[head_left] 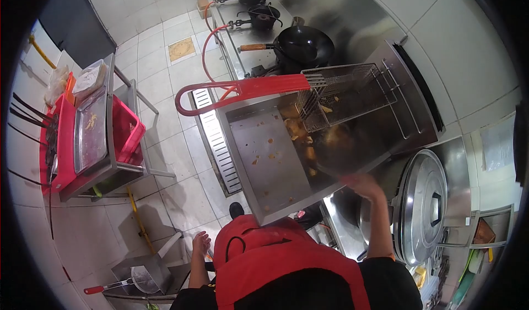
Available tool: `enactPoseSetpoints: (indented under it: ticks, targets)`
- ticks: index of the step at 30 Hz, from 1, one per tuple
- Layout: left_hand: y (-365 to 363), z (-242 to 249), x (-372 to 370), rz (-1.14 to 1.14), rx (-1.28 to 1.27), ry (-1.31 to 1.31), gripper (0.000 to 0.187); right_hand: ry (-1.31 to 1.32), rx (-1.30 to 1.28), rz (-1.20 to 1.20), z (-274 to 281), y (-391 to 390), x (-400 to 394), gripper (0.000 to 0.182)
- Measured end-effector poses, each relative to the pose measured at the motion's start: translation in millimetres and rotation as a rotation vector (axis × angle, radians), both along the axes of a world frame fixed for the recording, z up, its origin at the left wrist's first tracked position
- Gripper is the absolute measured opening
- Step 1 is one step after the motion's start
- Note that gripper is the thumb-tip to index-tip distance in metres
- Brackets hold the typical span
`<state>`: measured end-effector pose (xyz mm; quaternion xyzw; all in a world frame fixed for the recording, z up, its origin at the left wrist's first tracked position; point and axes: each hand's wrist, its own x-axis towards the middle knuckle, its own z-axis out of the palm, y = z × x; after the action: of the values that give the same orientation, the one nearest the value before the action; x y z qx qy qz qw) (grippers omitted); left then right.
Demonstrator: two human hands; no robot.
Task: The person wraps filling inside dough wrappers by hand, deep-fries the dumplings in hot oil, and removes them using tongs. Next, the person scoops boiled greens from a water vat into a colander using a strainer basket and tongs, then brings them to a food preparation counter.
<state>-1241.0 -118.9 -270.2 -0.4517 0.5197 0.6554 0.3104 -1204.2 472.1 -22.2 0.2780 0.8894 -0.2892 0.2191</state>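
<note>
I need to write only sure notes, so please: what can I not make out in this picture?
All in the head view:
- Right hand: motion blur hides its fingers and any tool it holds.
- Whatever is under the round lid: covered by it.
- Wall paper: any writing is too small.
- Wok's support: the wok hides it.

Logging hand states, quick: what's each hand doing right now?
Left hand: open, fingers loosely bent, holding nothing visible.
Right hand: motion-blurred by the rectangular stainless-steel fryer; grip cannot be told.

We reach our right hand (361,185) forward, blurred; our left hand (201,244) hangs lower, fingers (205,236) loosely bent, our 2 forearms (379,227) bare.
</note>
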Motion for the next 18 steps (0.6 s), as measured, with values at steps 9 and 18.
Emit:
enactPoseSetpoints:
  ticks: [9, 18]
  targets:
    - [-16.9, -21.2, 15.9, 0.018, 0.044, -0.004, 0.031, -0.142, -0.449, -0.364, 45.4, 17.6, -6.7, 0.032]
    - [2.3, 7.0, 0.4, 0.019, 0.030, -0.018, 0.037, -0.057, 0.615, -0.237, 54.5, 24.4, -14.0, 0.031]
